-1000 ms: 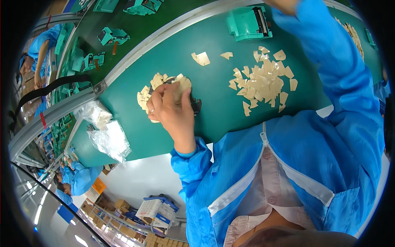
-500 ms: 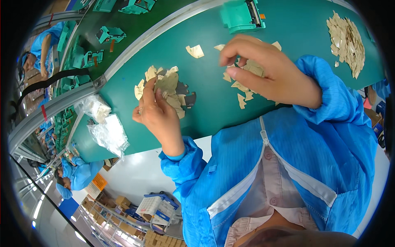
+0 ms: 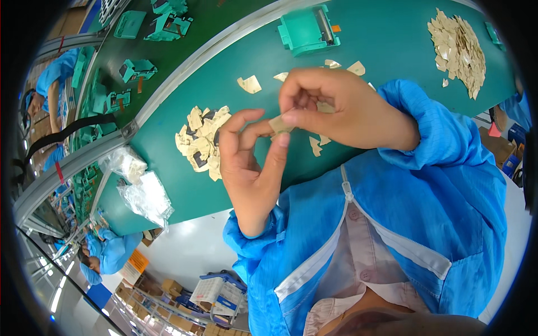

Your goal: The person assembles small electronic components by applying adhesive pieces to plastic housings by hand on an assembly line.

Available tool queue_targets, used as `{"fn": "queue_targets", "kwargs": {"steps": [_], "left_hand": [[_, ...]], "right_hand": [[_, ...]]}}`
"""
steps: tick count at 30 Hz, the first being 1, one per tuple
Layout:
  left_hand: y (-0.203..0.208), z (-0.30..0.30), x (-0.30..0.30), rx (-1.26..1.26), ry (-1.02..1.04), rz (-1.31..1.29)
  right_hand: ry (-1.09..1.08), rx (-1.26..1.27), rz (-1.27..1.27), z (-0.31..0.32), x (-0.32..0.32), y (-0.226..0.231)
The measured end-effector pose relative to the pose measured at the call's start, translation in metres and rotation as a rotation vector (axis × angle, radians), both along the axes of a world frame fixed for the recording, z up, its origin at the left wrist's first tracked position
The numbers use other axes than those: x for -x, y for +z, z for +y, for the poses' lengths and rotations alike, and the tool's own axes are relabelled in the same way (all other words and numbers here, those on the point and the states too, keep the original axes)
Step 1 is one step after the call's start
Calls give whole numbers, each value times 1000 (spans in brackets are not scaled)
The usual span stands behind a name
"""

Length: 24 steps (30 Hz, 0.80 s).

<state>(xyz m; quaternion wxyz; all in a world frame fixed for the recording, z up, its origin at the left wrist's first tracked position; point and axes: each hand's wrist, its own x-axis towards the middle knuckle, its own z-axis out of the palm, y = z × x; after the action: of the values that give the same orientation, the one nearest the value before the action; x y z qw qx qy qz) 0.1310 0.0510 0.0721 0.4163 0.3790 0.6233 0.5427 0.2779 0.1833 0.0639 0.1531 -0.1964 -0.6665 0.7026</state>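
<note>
In front of my chest both hands meet at a small flat beige piece (image 3: pixel 279 125) with an angular outline. My right hand (image 3: pixel 353 112) pinches it between thumb and fingers. From the other side, my left hand (image 3: pixel 252 162) has its forefinger and thumb at the piece's lower left edge, its other fingers bent and spread. Left of my left hand lies a heap of beige pieces (image 3: pixel 199 140) with some dark pieces mixed in. Several loose beige pieces, one a separate piece (image 3: pixel 250 84), lie around and partly under my right hand.
A larger heap of beige flakes (image 3: pixel 458 53) lies at the far right of the green table (image 3: pixel 392 45). A teal housing with a roller (image 3: pixel 305 31) stands at the back. Clear plastic bags (image 3: pixel 147 193) lie at left. Beyond a metal rail (image 3: pixel 207 53) are more teal housings (image 3: pixel 137 70).
My left hand has left the heap and moved right to meet my right hand. My right hand has gone from loosely open to pinching the beige piece. The whole view has shifted slightly.
</note>
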Motion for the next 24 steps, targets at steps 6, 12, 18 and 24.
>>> {"fn": "queue_targets", "kwargs": {"steps": [6, 12, 18, 24], "left_hand": [[-22, 16, -14, 3, 36, -340], [-41, 21, -22, 5, 101, -187], [-44, 25, -24, -47, 81, 260], [-44, 26, -26, -55, 55, 393]], "right_hand": [[-268, 153, 109, -6, -14, -20], [-403, -907, 69, -2, -19, -40], [-344, -936, 36, -2, -19, -44], [-332, -897, -2, -4, -20, -46]]}}
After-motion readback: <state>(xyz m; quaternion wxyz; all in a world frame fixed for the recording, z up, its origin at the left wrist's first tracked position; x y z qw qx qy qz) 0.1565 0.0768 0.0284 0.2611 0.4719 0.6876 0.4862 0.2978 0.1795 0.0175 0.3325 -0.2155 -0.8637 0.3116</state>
